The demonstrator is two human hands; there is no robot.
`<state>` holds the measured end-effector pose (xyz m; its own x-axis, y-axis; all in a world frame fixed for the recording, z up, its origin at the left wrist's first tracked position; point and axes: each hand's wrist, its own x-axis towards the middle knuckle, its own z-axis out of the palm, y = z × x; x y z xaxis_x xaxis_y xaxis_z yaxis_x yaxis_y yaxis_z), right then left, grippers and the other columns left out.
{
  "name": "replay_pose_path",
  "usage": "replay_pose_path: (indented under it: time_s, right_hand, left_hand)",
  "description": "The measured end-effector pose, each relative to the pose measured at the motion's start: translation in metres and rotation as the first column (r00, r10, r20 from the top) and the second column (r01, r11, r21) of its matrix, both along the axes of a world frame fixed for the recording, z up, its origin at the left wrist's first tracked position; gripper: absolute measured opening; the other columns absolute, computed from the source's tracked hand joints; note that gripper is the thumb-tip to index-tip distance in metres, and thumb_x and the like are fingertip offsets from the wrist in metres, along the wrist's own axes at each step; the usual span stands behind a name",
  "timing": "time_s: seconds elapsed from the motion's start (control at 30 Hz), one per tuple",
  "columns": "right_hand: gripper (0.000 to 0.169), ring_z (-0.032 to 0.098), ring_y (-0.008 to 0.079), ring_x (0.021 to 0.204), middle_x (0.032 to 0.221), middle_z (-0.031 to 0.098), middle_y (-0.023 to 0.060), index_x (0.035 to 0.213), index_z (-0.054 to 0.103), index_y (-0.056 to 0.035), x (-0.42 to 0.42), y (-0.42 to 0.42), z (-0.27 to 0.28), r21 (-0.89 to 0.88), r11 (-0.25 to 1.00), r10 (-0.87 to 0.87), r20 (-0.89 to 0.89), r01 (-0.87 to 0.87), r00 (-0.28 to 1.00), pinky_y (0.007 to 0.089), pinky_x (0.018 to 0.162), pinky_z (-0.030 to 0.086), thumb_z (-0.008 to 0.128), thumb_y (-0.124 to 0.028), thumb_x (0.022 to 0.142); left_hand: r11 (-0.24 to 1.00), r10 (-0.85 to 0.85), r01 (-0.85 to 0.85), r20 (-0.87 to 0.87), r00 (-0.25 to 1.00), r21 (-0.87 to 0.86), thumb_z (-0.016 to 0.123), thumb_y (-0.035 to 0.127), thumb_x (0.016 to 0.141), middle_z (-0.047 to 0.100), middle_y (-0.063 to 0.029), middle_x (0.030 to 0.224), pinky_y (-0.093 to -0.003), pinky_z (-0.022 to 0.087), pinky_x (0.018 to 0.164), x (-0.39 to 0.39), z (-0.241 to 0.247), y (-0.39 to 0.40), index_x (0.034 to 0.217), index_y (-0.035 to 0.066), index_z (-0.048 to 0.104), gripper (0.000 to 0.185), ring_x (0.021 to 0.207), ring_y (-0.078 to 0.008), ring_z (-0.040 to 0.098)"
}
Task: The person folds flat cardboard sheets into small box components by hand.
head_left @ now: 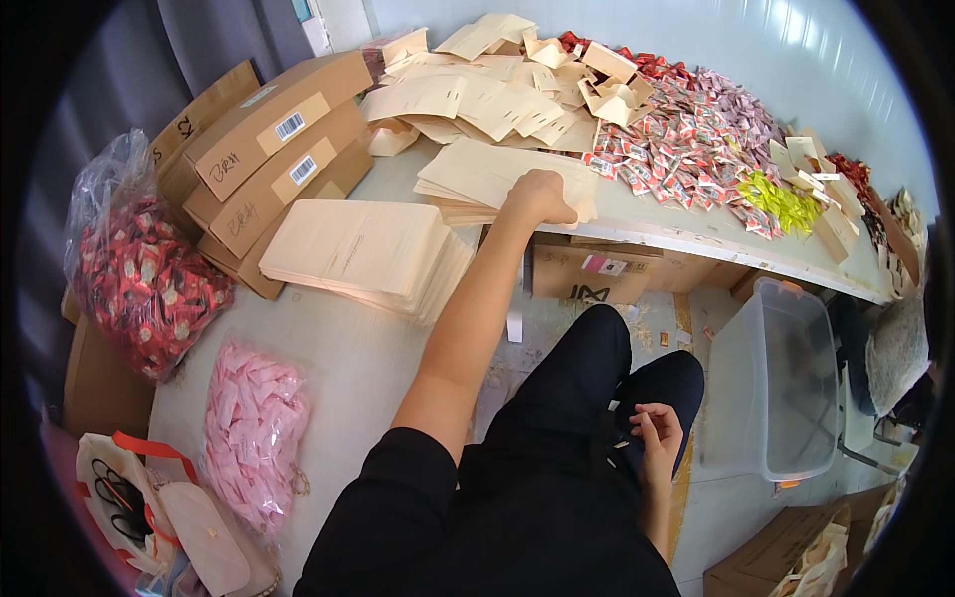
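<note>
My left hand (pixel 543 198) reaches forward across the worktable onto a pile of flat cream cardboard blanks (pixel 477 173). Its fingers curl down at the pile's near right edge, and the fingertips are hidden, so a grip on a sheet cannot be confirmed. Over my right thigh hovers my right hand (pixel 658 433), its fingers loosely bent and nothing visible in them. Closer to me than that pile, beside my left forearm, lies a thick stack of cream card blanks (pixel 351 246) with printed script on top.
Folded cream boxes (pixel 619 101) and heaped small wrapped packets (pixel 671 149) cover the table's back. On the left are brown cartons (pixel 261 142), a bag of red packets (pixel 149 283) and a bag of pink packets (pixel 257 433). A clear plastic bin (pixel 776 388) stands right.
</note>
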<state>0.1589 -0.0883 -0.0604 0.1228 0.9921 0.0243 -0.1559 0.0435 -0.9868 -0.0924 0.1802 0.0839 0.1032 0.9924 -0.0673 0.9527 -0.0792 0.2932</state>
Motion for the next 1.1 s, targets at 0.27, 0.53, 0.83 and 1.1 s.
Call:
replay_pose_path:
  time_s: [0.27,0.53,0.83,1.1]
  right_hand:
    - [0.008,0.056,0.0099,0.074,0.089,0.06,0.0065,0.091,0.055,-0.0013,-0.001,0.001,0.0,-0.022,0.999,0.026,0.011,-0.026,1.0,0.0205,0.064,0.043,0.054,-0.005,0.084]
    - [0.007,0.056,0.0098,0.074,0.088,0.06,0.0056,0.091,0.055,-0.0019,-0.002,-0.001,-0.002,-0.049,0.998,0.051,0.022,-0.05,0.998,0.0205,0.065,0.043,0.054,-0.006,0.084]
    - [0.008,0.056,0.0088,0.074,0.087,0.06,0.0046,0.091,0.055,-0.003,-0.004,-0.001,-0.003,-0.065,0.994,0.086,0.016,-0.085,0.996,0.0194,0.066,0.043,0.053,-0.006,0.085]
    - [0.008,0.056,0.0088,0.074,0.086,0.059,0.0039,0.092,0.054,-0.002,-0.003,-0.001,-0.005,-0.064,0.993,0.1,0.001,-0.1,0.995,0.0196,0.067,0.043,0.053,-0.004,0.084]
  left_hand:
    - [0.806,0.025,-0.21,0.323,0.946,0.554,0.057,0.006,0.066,0.06,-0.0216,0.068,-0.0381,0.048,0.063,0.0,-0.035,-0.025,0.063,-0.002,0.06,0.009,0.066,-0.0327,0.06]
    - [0.74,0.148,-0.287,0.268,0.952,0.608,0.07,0.016,0.066,0.054,-0.0098,0.087,-0.037,0.041,0.076,0.002,-0.055,-0.076,0.083,0.01,0.059,0.021,0.094,-0.0285,0.048]
    - [0.832,0.024,-0.246,0.41,0.912,0.498,0.073,0.019,0.064,0.053,-0.0046,0.091,-0.0349,0.043,0.074,-0.025,-0.054,-0.079,0.087,0.011,0.057,0.029,0.088,-0.024,0.052]
    - [0.745,0.055,-0.345,0.462,0.885,0.572,0.072,0.017,0.067,0.053,-0.0058,0.088,-0.0323,0.045,0.064,-0.015,-0.056,-0.085,0.078,0.007,0.058,0.021,0.073,-0.0215,0.055]
